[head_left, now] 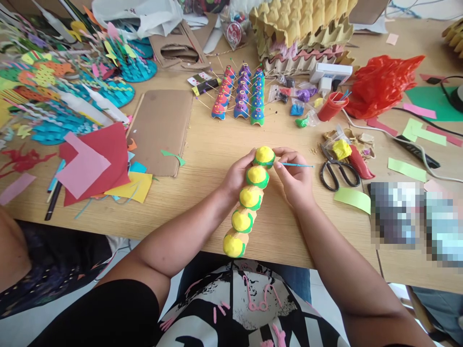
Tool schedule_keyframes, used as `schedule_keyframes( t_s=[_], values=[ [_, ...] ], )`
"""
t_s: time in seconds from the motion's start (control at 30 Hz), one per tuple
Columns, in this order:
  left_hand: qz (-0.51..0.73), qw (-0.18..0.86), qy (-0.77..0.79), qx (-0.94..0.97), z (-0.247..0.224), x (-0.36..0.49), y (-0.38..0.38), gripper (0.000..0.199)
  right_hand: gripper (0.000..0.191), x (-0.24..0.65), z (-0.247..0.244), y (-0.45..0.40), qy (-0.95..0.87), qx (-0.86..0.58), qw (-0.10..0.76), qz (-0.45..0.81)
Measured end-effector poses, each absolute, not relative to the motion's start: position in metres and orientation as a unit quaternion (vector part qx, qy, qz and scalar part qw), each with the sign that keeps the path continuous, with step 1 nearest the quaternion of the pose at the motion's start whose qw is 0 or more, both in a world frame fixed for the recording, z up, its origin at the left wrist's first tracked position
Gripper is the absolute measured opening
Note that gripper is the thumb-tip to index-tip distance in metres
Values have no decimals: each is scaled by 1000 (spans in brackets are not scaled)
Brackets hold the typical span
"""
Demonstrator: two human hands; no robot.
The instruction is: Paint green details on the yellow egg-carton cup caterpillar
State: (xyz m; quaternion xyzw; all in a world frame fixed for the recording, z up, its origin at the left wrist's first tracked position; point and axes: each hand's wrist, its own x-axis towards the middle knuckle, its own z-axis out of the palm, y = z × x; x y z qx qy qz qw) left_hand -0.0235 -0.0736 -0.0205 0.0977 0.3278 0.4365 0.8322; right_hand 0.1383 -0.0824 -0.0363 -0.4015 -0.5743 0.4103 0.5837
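A strip of egg-carton cups (250, 197) runs from between my hands toward my body, each bump topped with yellow clay and edged with green along one side. My left hand (237, 174) grips its far end from the left, fingers closed around the last cup. In my right hand (294, 177) a thin blue stick tool (298, 165) is pinched between thumb and fingers. Its tip meets the green edge of the farthest cup; whether it presses in I cannot tell. To the right of that hand lie black-handled scissors (339, 174) and a lump of yellow clay (341, 149).
Three finished-looking painted carton strips (241, 91) stand at the back with pins stuck out. Egg trays (304, 24) are stacked behind them. A red cup (333, 106) and red plastic bag (379, 86) sit right. Cardboard (159, 130), coloured paper (97, 159) and paper crafts (39, 72) cover the left.
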Motion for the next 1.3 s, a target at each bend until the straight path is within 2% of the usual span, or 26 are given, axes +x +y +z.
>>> schedule_keyframes(
  t_s=[0.47, 0.77, 1.0, 1.3],
  values=[
    [429, 809, 347, 204, -11, -23, -73, 37, 26, 139, -35, -81, -567, -395, 590, 418],
    [433, 799, 358, 215, -9, -21, -73, 39, 26, 139, -36, -82, -563, -393, 589, 427],
    [444, 798, 364, 185, -8, -23, -73, 33, 28, 140, -37, -82, -582, -389, 575, 425],
    [423, 797, 382, 200, -9, -22, -74, 43, 22, 139, -41, -79, -613, -403, 572, 367]
  ],
)
